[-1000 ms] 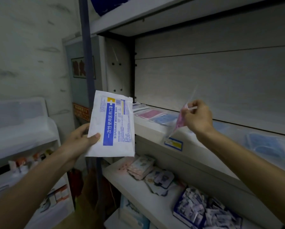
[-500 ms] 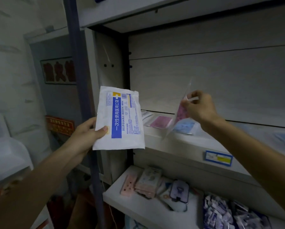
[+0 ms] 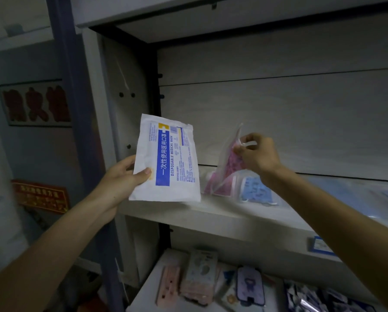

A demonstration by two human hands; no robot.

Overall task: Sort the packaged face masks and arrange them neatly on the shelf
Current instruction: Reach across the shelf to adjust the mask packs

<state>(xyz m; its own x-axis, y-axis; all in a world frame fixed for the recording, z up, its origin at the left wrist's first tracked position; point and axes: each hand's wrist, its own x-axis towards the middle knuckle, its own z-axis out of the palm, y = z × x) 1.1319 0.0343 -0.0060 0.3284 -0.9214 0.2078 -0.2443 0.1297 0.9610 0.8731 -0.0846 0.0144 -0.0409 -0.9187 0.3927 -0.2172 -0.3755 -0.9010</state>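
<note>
1. Left hand (image 3: 123,176) grips a white mask packet (image 3: 166,161) by its lower left edge, thumb on the front – blue stripe reads "DISPOSABLE MEDICAL MASK", packet held upright out in front of the shelf (image 3: 211,212)
2. Right hand (image 3: 256,154) pinches the top of a clear bag with a pink mask (image 3: 227,161) inside, the bag hanging tilted, its bottom corner down at the shelf board
3. Right under that hand another pink packaged mask (image 3: 222,188) lies flat on the shelf, and a blue packaged mask (image 3: 257,191) sits just beside it, below the right wrist
4. More blue packs (image 3: 355,194) further out past the right forearm – blurry
5. Lower shelf (image 3: 148,287) beneath both arms has assorted small packets
</note>
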